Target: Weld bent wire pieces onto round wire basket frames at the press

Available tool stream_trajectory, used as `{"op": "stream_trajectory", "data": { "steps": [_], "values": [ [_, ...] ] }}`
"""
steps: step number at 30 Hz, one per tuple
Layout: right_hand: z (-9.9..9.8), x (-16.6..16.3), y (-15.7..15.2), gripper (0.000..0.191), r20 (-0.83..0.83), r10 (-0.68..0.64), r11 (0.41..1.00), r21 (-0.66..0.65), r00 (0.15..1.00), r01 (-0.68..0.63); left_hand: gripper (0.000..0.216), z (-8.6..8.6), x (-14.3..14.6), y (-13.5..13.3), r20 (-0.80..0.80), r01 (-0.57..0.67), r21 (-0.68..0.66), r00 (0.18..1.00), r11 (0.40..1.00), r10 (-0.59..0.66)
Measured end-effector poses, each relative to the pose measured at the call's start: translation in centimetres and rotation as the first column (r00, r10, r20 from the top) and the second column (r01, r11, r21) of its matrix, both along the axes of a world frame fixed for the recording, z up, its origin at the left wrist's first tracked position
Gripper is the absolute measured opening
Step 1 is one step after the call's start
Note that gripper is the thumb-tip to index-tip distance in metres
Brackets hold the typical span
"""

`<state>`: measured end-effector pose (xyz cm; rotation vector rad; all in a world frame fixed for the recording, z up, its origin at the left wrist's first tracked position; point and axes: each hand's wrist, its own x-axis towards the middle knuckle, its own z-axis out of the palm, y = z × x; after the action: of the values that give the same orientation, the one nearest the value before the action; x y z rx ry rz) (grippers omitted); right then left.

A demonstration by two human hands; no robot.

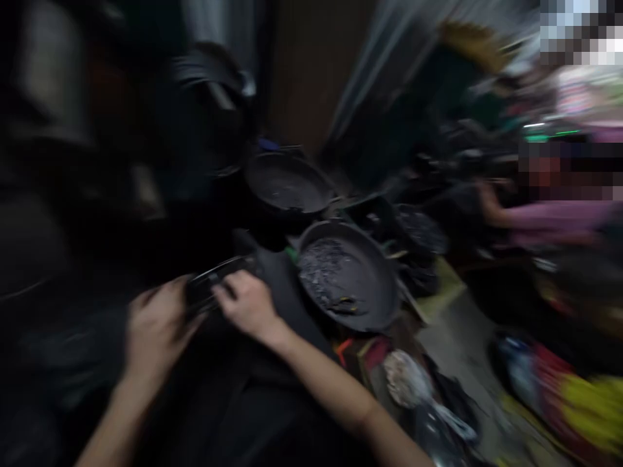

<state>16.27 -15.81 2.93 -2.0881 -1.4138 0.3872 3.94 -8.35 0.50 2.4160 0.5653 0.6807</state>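
Note:
The picture is dark and smeared by motion. My left hand (pixel 156 331) and my right hand (pixel 248 301) meet low in the middle, both closed around a dark flat object (pixel 214 282) that looks like a phone or a small black case. It lies between the two hands, above a dark cloth or lap (pixel 253 402). Just right of my right hand sits a black round pan (pixel 374 292) with grey ash-like bits in it.
A second black pan (pixel 287 181) stands behind the first, and a smaller dark bowl (pixel 421 230) to its right. Another person in a pink sleeve (pixel 549 220) reaches in from the right. Coloured bags (pixel 579 402) lie at the lower right, and a pale crumpled bundle (pixel 403 379).

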Motion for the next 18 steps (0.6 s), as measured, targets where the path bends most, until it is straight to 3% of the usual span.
{"op": "stream_trajectory", "data": {
  "steps": [1,3,8,14,16,18],
  "values": [
    [-0.1,0.1,-0.3,0.020,-0.059,-0.006,0.999,0.049,0.998,0.008,0.056,0.2,-1.4,-0.2,-0.039,-0.186,0.137,0.980,0.973,0.193],
    [-0.7,0.8,-0.4,0.023,-0.139,0.000,0.992,0.123,0.990,0.017,0.055,0.4,-2.3,-0.6,-0.162,-0.225,0.264,0.948,0.938,0.273],
    [-1.2,1.4,-0.4,0.028,-0.191,0.019,0.990,0.143,0.981,0.009,0.057,-0.1,-0.8,-0.6,-0.241,-0.187,0.308,0.933,0.933,0.266],
    [-0.3,-0.8,-0.1,0.022,-0.184,0.024,0.998,0.064,0.983,-0.012,0.054,0.9,-3.2,-0.3,-0.241,-0.211,0.313,0.926,0.926,0.292],
    [0.0,0.7,-0.7,0.020,-0.194,0.049,0.994,0.101,0.980,-0.029,0.055,1.5,-3.8,0.6,-0.238,-0.191,0.304,0.933,0.933,0.269],
    [0.5,3.8,-2.7,0.022,-0.201,-0.011,0.987,0.156,0.979,0.043,0.057,2.4,-3.9,1.2,-0.244,-0.184,0.311,0.933,0.932,0.266]
  ]
}}
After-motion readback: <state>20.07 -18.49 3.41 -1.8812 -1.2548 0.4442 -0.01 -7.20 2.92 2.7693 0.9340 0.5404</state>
